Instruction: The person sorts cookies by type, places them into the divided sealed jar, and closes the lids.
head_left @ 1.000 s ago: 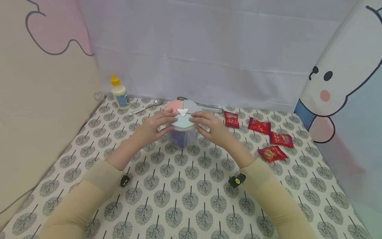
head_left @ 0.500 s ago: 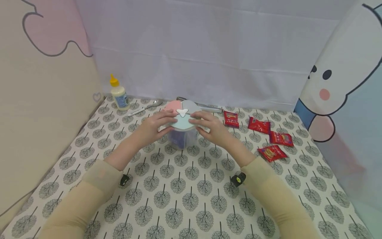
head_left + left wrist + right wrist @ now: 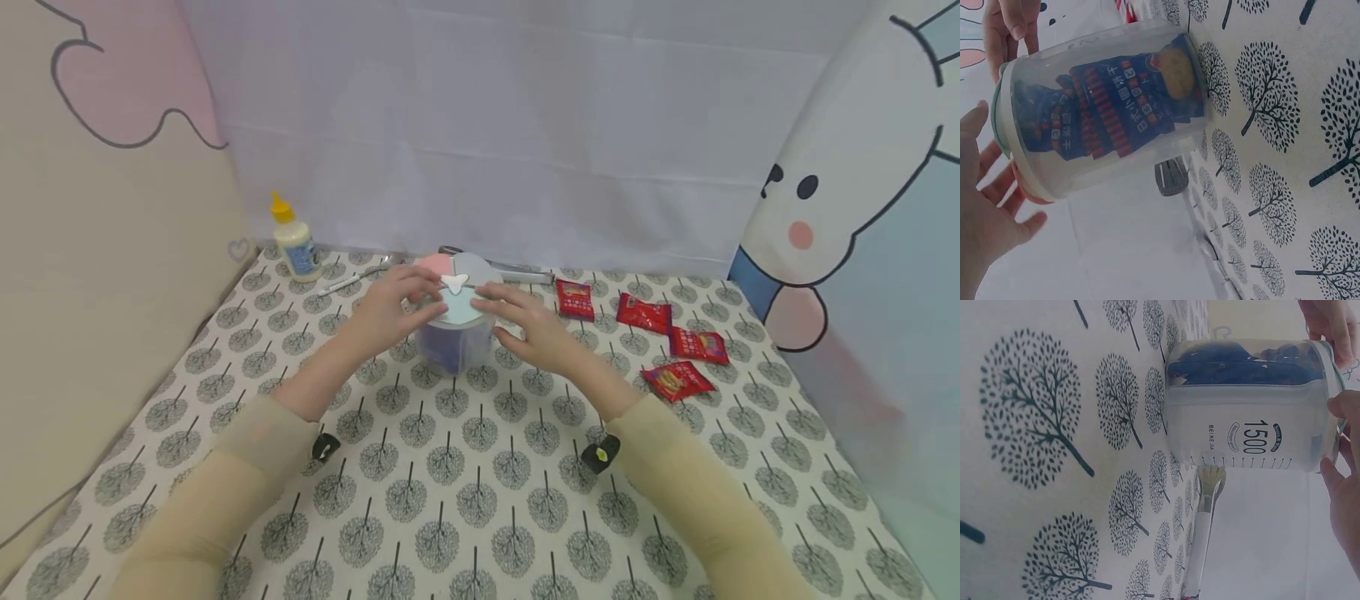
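Observation:
A clear round canister (image 3: 453, 348) stands upright on the table, several blue biscuit packets (image 3: 1116, 100) inside it. Its lid (image 3: 459, 310) is divided into pink, grey and pale green sections, with a white piece at the centre. My left hand (image 3: 393, 308) is at the lid's left side, fingers spread and thumb apart from them; whether it touches the rim is unclear. My right hand (image 3: 536, 329) rests its fingertips on the lid's right edge. In the right wrist view, its fingers lie against the lid rim, and the canister wall (image 3: 1235, 431) bears volume marks.
Behind the canister lie a metal spoon (image 3: 352, 279) and a long metal utensil (image 3: 525, 275), partly hidden. A glue-like bottle (image 3: 297, 246) with a yellow nozzle stands back left. Several red snack packets (image 3: 643, 313) lie to the right. Fabric walls border the table.
My left hand has shifted slightly and its fingers have loosened from the lid's edge. The right hand stays at the lid. The canister keeps its place; the view has turned a little.

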`<state>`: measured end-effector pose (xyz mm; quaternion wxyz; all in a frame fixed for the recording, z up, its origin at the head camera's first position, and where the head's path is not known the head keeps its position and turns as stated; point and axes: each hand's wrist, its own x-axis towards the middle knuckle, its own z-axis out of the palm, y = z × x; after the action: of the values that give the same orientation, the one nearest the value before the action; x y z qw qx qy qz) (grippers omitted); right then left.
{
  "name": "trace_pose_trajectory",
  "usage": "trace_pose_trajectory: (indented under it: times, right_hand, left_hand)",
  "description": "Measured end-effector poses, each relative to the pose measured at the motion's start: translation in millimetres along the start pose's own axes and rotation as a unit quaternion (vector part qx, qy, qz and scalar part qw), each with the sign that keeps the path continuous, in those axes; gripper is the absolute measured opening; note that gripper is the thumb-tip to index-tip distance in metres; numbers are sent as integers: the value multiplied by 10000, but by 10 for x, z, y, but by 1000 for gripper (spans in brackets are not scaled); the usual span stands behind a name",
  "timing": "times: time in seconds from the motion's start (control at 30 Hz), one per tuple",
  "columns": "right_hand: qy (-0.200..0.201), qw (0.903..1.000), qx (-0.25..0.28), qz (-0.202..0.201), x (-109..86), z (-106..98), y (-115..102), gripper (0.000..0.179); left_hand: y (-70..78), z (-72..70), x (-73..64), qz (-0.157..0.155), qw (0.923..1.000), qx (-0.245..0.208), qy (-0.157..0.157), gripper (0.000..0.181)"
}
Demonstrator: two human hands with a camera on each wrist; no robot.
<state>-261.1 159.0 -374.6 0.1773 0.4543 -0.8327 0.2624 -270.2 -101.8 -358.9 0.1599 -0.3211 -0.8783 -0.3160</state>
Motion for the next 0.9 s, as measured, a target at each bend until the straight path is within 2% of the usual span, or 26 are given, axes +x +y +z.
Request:
trace_pose_trajectory:
  times: [0.07, 0.17, 0.23, 0.3, 0.43, 0.5, 0.6, 0.73, 0.83, 0.9]
  right_hand:
    - [74, 9993, 165, 318, -36, -13, 11, 52]
    - [371, 9961, 397, 694, -104, -84, 33, 55]
    - [613, 9933, 448, 874, -157, -167, 46, 55]
    - [751, 9911, 430, 1015, -225, -262, 56, 53]
    - [752, 9890, 251, 1252, -343, -384, 106, 48]
    - [698, 9889, 213, 1295, -368, -379, 155, 47]
    - [544, 9887, 396, 1337, -338, -323, 211, 48]
    - [261, 9826, 1077, 1491, -220, -211, 241, 55]
    - [107, 9745, 1550, 1619, -126, -141, 259, 60]
    - [15, 9699, 1720, 1722, -76, -141, 232, 61]
  left_hand:
    - [28, 52, 61, -467, 9984, 309, -94, 42]
    - [68, 121, 116, -986, 9923, 701, -254, 64]
    - [100, 136, 126, -1251, 9891, 686, -357, 71]
    - [104, 128, 126, -1368, 9877, 589, -476, 74]
    - [30, 67, 132, -1270, 9877, 274, -866, 75]
    - [-35, 34, 139, -1103, 9883, 66, -1054, 74]
    - [-133, 8, 163, -842, 9875, -489, -1241, 70]
    - [-226, 16, 199, -726, 9818, -1190, -1291, 73]
    - [-260, 39, 206, -878, 9793, -1385, -1186, 80]
    - [-259, 46, 190, -1112, 9795, -1328, -1034, 85]
